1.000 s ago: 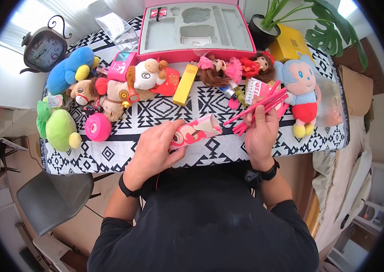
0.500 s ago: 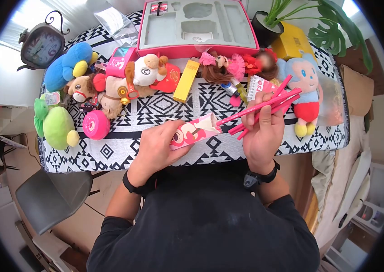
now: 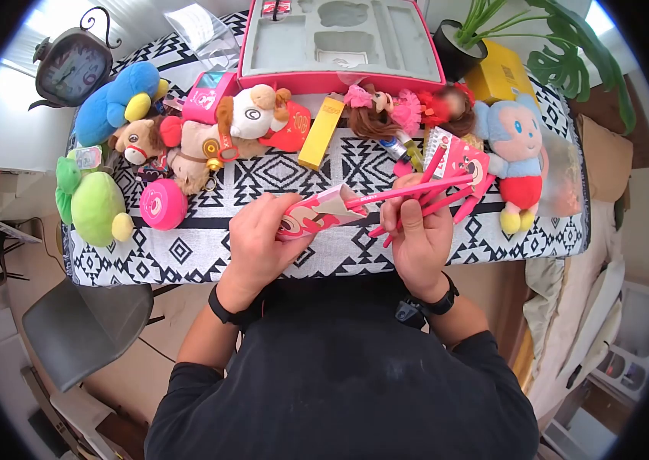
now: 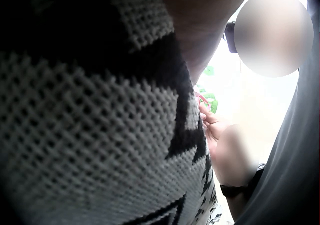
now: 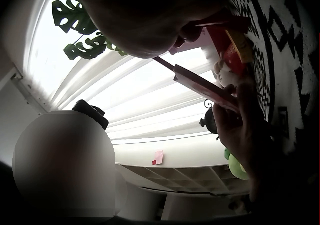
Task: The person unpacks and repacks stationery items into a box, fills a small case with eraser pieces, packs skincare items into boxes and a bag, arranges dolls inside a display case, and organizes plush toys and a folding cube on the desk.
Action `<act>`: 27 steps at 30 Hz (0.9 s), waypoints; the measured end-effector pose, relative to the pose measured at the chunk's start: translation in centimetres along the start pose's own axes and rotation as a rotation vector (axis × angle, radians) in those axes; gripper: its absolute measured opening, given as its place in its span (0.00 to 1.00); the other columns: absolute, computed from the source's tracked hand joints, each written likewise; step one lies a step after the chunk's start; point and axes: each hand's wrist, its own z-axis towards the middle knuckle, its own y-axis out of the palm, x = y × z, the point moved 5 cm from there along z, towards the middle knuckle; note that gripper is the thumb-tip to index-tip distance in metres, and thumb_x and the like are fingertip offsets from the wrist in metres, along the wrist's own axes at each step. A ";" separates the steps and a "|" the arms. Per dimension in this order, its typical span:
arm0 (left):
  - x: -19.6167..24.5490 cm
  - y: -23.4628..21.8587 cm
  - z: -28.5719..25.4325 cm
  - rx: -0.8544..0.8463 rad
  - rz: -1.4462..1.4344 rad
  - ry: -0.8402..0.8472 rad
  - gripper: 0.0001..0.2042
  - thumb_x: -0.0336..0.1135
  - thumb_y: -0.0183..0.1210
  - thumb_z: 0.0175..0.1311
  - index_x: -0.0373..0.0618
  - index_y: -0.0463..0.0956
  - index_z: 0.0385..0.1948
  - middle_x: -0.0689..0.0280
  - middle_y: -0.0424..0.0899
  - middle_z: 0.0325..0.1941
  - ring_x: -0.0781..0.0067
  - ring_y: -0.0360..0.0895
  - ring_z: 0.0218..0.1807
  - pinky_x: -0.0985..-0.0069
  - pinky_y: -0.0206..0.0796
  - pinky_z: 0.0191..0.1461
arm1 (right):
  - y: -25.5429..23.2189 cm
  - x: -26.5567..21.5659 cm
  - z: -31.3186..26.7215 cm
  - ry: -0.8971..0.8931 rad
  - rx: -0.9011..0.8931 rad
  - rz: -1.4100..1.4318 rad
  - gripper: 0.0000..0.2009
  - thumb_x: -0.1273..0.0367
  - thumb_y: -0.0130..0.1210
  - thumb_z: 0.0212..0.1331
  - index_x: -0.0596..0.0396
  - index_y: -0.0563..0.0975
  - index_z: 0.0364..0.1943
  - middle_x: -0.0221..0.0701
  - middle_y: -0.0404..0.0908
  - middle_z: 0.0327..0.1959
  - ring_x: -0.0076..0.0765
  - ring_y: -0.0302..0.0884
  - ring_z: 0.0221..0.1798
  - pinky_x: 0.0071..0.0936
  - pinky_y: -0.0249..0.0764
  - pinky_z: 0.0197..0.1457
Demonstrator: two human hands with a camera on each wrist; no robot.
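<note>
In the head view the left hand (image 3: 257, 239) grips a small pink and white printed box (image 3: 315, 215), its open end facing right. The right hand (image 3: 422, 244) pinches several pink pencils (image 3: 458, 182) that fan out in different directions. One pencil's end lies at the mouth of the box; how far inside it reaches, I cannot tell. The right wrist view shows a pencil meeting the box (image 5: 205, 89), gripped by the left hand (image 5: 242, 130). Woven cloth fills most of the left wrist view, with the right hand (image 4: 214, 130) beyond it.
Behind the hands lie a yellow box (image 3: 321, 133), plush toys (image 3: 98, 207), dolls (image 3: 386, 111) and a notepad (image 3: 458, 157). A large pink tray box (image 3: 278, 80) stands at the back, a potted plant (image 3: 458, 50) beside it. A blue-grey plush (image 3: 512, 138) sits at the right.
The right hand has moved left and slightly down, with the pencils fanned differently and one now at the box's mouth. The left hand has shifted slightly left, with the box tilted up more.
</note>
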 end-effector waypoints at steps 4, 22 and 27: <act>0.1 -0.4 -0.2 0.138 0.079 0.076 0.27 0.29 0.87 0.50 0.41 0.86 0.53 0.61 0.84 0.34 0.60 0.81 0.31 0.64 0.72 0.34 | -1.0 0.1 0.0 -0.008 0.025 -0.009 0.13 0.60 0.54 0.93 0.56 0.76 0.61 0.32 0.80 0.48 0.20 0.73 0.35 0.21 0.69 0.38; -0.8 -0.6 -1.1 0.211 -0.162 0.012 0.23 0.23 0.84 0.60 0.42 0.79 0.51 0.64 0.91 0.38 0.74 0.87 0.35 0.78 0.75 0.35 | -1.4 -0.4 1.1 -0.148 0.021 0.073 0.15 0.58 0.53 0.93 0.57 0.79 0.54 0.32 0.77 0.49 0.30 0.73 0.47 0.31 0.72 0.50; -0.6 -0.4 -0.7 0.198 -0.066 0.040 0.25 0.29 0.88 0.48 0.43 0.82 0.46 0.62 0.81 0.31 0.59 0.79 0.29 0.63 0.70 0.32 | -2.1 -0.7 0.9 -0.187 0.110 -0.018 0.16 0.59 0.53 0.93 0.58 0.80 0.52 0.31 0.76 0.49 0.28 0.72 0.48 0.29 0.70 0.54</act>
